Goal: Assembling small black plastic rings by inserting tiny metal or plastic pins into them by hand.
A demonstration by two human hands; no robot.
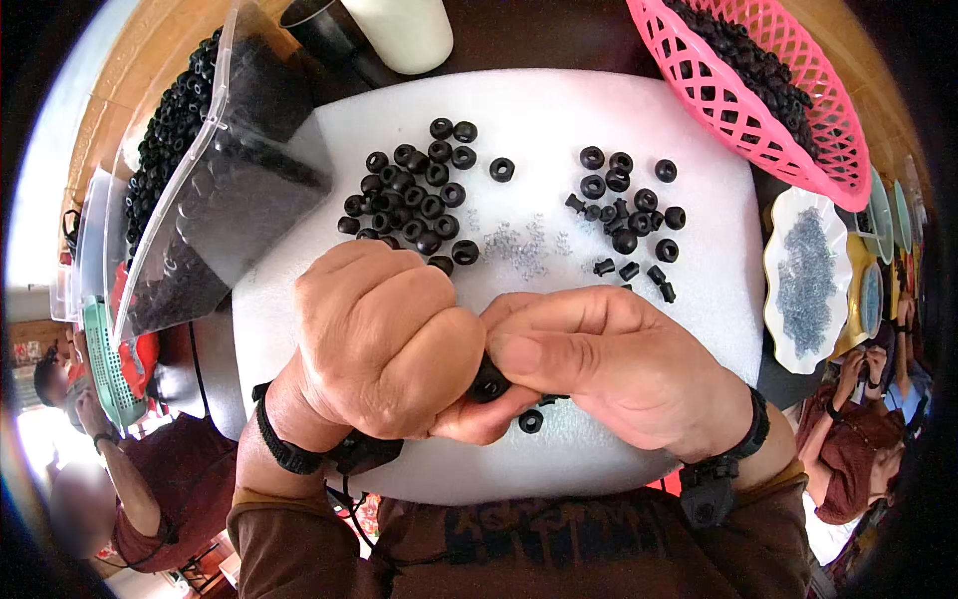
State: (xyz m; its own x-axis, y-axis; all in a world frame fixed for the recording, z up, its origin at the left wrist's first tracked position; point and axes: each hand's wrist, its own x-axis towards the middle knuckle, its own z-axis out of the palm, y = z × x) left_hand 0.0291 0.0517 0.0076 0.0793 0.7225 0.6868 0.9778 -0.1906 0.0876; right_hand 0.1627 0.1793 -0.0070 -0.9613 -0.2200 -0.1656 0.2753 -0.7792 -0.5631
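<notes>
Over the near part of a white foam sheet, my two hands meet around a thick black ring. My left hand is curled, its thumb running under the ring. From the other side, the thumb and fingers of my right hand pinch at the ring's upper edge; any small part between those fingertips is hidden. Just below my hands lies another black ring. Beyond them is a heap of black rings on the left. To the right, more rings mix with small black spool-shaped pieces.
Tiny clear bits lie scattered mid-sheet. A clear bin of black rings stands left, a pink basket of black parts far right. A white scalloped dish holds clear bits. A white cup is behind. Other people sit at both sides.
</notes>
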